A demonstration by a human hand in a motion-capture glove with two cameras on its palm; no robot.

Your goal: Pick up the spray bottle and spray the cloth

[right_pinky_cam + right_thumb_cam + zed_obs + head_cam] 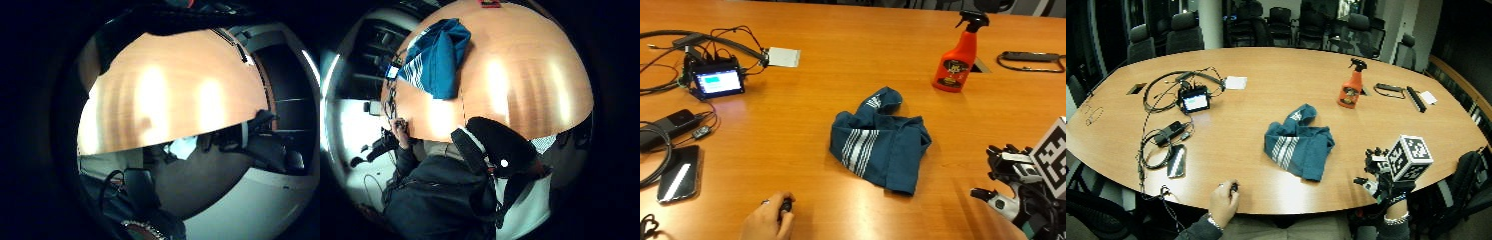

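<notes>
Gloved right hand (1013,192) raised, spray bottle (958,55) well beyond

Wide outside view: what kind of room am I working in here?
Most likely a conference room: one large oval wooden table ringed by black office chairs, with a cable hatch set into its top.

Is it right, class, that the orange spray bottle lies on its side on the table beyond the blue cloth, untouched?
Not quite. The outside view shows the spray bottle standing upright, not on its side. It is on the table beyond the blue cloth, untouched.
</notes>
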